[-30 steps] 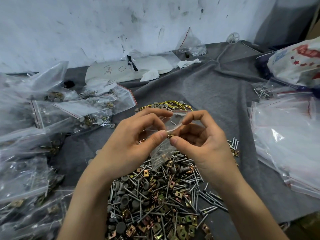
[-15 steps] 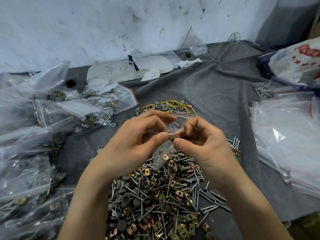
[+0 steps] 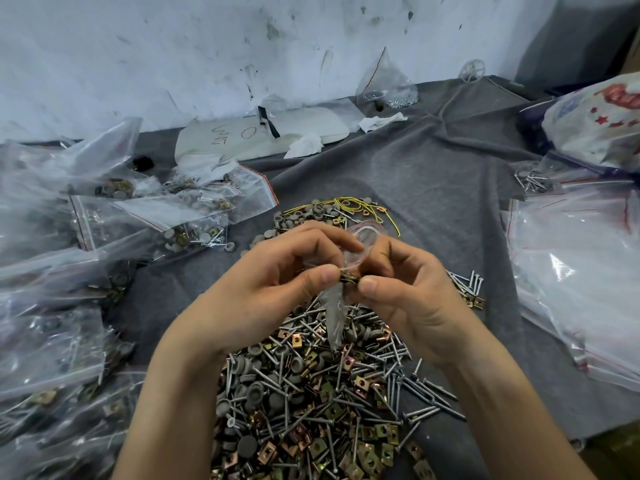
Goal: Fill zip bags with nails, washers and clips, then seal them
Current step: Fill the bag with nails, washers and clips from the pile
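Note:
A small clear zip bag (image 3: 334,313) with a red-lined mouth hangs between my hands above a heap of nails, grey washers and brass clips (image 3: 311,386). My left hand (image 3: 273,292) grips the bag's upper edge with curled fingers, holding its mouth open. A small brass clip (image 3: 349,278) sits at the bag's mouth, pinched between my left thumb and the thumb and fingers of my right hand (image 3: 405,289). The bag's lower part looks thin; what is inside it cannot be made out.
Filled zip bags (image 3: 166,216) pile up on the left of the grey cloth (image 3: 433,188). Empty clear bags (image 3: 581,271) lie on the right. Yellow rubber bands (image 3: 349,206) and washers lie behind my hands. A white wall runs along the back.
My right fingers have curled in closer to the bag's mouth, and the clip stays pinched between both thumbs. Both hands stay above the heap.

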Demonstrator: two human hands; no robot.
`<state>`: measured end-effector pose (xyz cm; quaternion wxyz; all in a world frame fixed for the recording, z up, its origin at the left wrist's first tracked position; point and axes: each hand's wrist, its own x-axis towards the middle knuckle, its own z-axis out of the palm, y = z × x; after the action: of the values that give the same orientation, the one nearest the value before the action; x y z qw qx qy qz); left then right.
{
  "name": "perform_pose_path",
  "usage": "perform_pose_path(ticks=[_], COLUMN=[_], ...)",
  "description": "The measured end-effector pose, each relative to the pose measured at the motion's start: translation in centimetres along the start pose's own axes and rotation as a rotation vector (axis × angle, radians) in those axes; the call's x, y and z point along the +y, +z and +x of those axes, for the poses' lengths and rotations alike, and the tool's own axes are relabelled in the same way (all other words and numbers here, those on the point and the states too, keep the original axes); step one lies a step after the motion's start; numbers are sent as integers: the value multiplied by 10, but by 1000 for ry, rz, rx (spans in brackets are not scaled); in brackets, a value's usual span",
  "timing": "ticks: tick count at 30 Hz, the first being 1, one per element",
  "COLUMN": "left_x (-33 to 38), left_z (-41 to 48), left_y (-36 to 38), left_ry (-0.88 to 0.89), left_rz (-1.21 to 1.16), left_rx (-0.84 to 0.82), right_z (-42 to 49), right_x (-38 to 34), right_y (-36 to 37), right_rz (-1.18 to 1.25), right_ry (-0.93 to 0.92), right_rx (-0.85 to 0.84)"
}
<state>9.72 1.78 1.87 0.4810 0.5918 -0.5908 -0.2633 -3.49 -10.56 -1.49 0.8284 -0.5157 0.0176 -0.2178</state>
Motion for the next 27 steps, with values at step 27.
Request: perform_pose_path(ticks=[27], left_x=[-1], left_z=[9], left_y=[13], left_ry=[-6], left_rz=[318], left_rx=[244], right_z=[-3], right_x=[-10], right_y=[12], right_rz=[-482], right_ry=[-227], right_rx=[240])
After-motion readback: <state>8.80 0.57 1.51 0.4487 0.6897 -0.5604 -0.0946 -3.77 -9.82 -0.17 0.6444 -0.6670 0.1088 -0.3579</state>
